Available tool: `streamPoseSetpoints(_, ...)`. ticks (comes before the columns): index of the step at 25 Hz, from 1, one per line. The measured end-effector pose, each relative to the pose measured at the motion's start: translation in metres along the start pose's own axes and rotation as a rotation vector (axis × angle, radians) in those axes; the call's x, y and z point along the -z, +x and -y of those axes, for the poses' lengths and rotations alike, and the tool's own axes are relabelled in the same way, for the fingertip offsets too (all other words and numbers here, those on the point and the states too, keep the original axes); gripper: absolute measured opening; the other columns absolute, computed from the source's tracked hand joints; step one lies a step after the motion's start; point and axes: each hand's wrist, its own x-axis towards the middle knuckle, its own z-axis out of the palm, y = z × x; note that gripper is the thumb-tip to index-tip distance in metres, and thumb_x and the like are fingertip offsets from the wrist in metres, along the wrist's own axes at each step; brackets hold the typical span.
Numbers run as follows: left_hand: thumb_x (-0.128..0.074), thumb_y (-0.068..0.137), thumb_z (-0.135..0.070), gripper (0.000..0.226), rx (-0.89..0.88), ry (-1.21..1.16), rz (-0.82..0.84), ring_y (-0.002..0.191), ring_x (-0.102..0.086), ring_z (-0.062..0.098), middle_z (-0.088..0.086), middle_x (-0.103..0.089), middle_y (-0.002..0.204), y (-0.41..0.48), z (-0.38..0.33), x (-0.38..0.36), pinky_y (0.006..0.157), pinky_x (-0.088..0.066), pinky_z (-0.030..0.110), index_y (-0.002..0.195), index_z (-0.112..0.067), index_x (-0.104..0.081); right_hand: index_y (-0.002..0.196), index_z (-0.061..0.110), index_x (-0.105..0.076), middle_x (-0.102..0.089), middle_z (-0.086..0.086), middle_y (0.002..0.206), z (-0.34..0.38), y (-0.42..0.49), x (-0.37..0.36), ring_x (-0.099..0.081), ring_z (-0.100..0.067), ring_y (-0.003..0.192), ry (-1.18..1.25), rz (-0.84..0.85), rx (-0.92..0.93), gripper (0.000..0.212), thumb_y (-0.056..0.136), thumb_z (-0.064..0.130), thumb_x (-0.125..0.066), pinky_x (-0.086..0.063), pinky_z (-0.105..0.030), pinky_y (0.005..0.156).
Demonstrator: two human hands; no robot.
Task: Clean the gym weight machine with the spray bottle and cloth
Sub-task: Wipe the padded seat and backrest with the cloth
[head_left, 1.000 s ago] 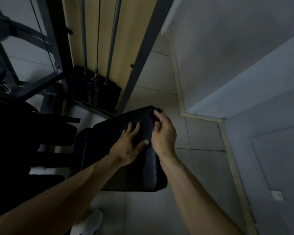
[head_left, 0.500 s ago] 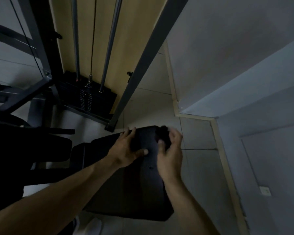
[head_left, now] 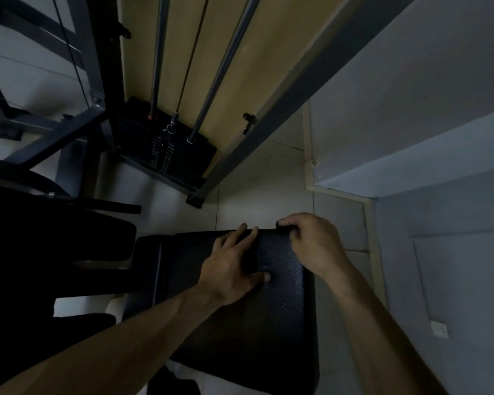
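Dim tiled corner.
Pale floor tiles meet grey-blue walls along a cream skirting; a white wall plate sits low.

Single view, head-worn, wide-angle. Faces steeply down along both forearms. Pad close, lower centre of frame. Left hand and right hand near, mid-frame. Weight stack and rods farther off, upper centre. Wall fills the right side. Straight lines splay toward the frame edges.
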Motion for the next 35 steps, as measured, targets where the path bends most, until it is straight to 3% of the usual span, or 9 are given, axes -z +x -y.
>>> streamPoseSetpoints(3, -0.075, 0.082, -0.056, 0.103, 0.044, -0.092, -0.084, 0.154, -0.014, 0.015, -0.018, -0.001, 0.169, -0.004, 0.024, 0.006, 0.118, -0.036, 0.043, 0.162, -0.034, -0.013, 0.127, 0.029, -0.07, -0.067, -0.001, 0.13, 0.036, 0.047, -0.034, -0.063, -0.024, 0.116, -0.225, 0.26, -0.018, 0.037, 0.097, 0.013, -0.057, -0.052, -0.034, 0.101)
streamPoseSetpoints(6, -0.072, 0.083, -0.062, 0.102, 0.289, -0.046, -0.164, 0.155, -0.015, 0.023, -0.005, -0.001, 0.171, -0.006, 0.079, 0.012, 0.119, -0.031, 0.042, 0.162, -0.027, -0.017, 0.131, 0.015, -0.064, -0.064, -0.008, 0.13, 0.086, 0.093, -0.098, -0.063, -0.026, 0.112, -0.336, 0.512, -0.001, 0.034, 0.098, 0.019, -0.061, -0.054, -0.032, 0.091)
streamPoseSetpoints(8, -0.071, 0.08, -0.067, 0.11, 0.438, -0.069, -0.11, 0.156, -0.011, 0.026, 0.002, -0.001, 0.171, -0.006, 0.121, 0.014, 0.123, -0.025, 0.042, 0.163, -0.022, -0.015, 0.129, 0.01, -0.063, -0.064, -0.01, 0.126, 0.113, 0.112, -0.148, -0.063, -0.027, 0.109, -0.381, 0.593, 0.053, 0.032, 0.1, 0.021, -0.061, -0.053, -0.031, 0.083)
streamPoseSetpoints(11, -0.076, 0.077, -0.065, 0.115, 0.563, -0.203, -0.035, 0.156, -0.014, 0.025, 0.003, -0.001, 0.171, -0.009, 0.157, 0.014, 0.123, -0.021, 0.037, 0.163, -0.021, -0.013, 0.129, 0.016, -0.068, -0.068, -0.01, 0.124, 0.135, 0.134, -0.206, -0.065, -0.028, 0.107, -0.311, 0.652, 0.138, 0.031, 0.099, 0.017, -0.06, -0.057, -0.036, 0.094)
streamPoseSetpoints(16, -0.078, 0.074, -0.064, 0.12, 0.53, -0.353, 0.033, 0.156, -0.012, 0.021, -0.001, 0.003, 0.171, -0.004, 0.178, 0.004, 0.123, -0.018, 0.032, 0.163, -0.018, -0.012, 0.132, 0.03, -0.069, -0.068, 0.0, 0.128, 0.111, 0.141, -0.151, -0.062, -0.019, 0.114, -0.331, 0.746, 0.306, 0.033, 0.101, 0.021, -0.06, -0.046, -0.022, 0.09)
streamPoseSetpoints(20, -0.078, 0.073, -0.066, 0.124, 0.522, -0.358, 0.066, 0.157, -0.008, 0.025, 0.0, 0.007, 0.17, -0.002, 0.183, 0.001, 0.127, -0.018, 0.04, 0.163, -0.015, -0.009, 0.133, 0.032, -0.069, -0.066, 0.002, 0.134, 0.09, 0.135, -0.118, -0.06, -0.017, 0.119, -0.346, 0.722, 0.283, 0.035, 0.099, 0.022, -0.065, -0.047, -0.024, 0.098)
streamPoseSetpoints(27, -0.073, 0.071, -0.076, 0.127, 0.476, -0.358, 0.05, 0.157, -0.004, 0.023, -0.002, 0.008, 0.17, -0.004, 0.195, -0.008, 0.127, -0.018, 0.045, 0.163, -0.018, -0.009, 0.122, 0.029, -0.075, -0.073, -0.003, 0.12, 0.144, 0.149, -0.236, -0.068, -0.022, 0.104, -0.233, 0.651, 0.291, 0.032, 0.1, 0.011, -0.06, -0.057, -0.03, 0.09)
streamPoseSetpoints(32, -0.073, 0.074, -0.072, 0.123, 0.471, -0.326, 0.051, 0.157, -0.001, 0.023, -0.002, 0.01, 0.17, -0.004, 0.194, -0.007, 0.127, -0.015, 0.041, 0.163, -0.016, -0.01, 0.127, 0.029, -0.072, -0.068, 0.004, 0.121, 0.115, 0.151, -0.161, -0.063, -0.016, 0.113, -0.315, 0.737, 0.359, 0.029, 0.1, 0.021, -0.065, -0.05, -0.026, 0.099)
streamPoseSetpoints(35, -0.069, 0.075, -0.074, 0.123, 0.47, -0.294, 0.064, 0.157, 0.001, 0.025, -0.002, 0.013, 0.17, -0.004, 0.193, -0.009, 0.127, -0.014, 0.042, 0.164, -0.017, -0.007, 0.122, 0.03, -0.075, -0.07, 0.003, 0.122, 0.116, 0.153, -0.169, -0.063, -0.017, 0.112, -0.338, 0.657, 0.357, 0.028, 0.098, 0.018, -0.067, -0.051, -0.025, 0.097)
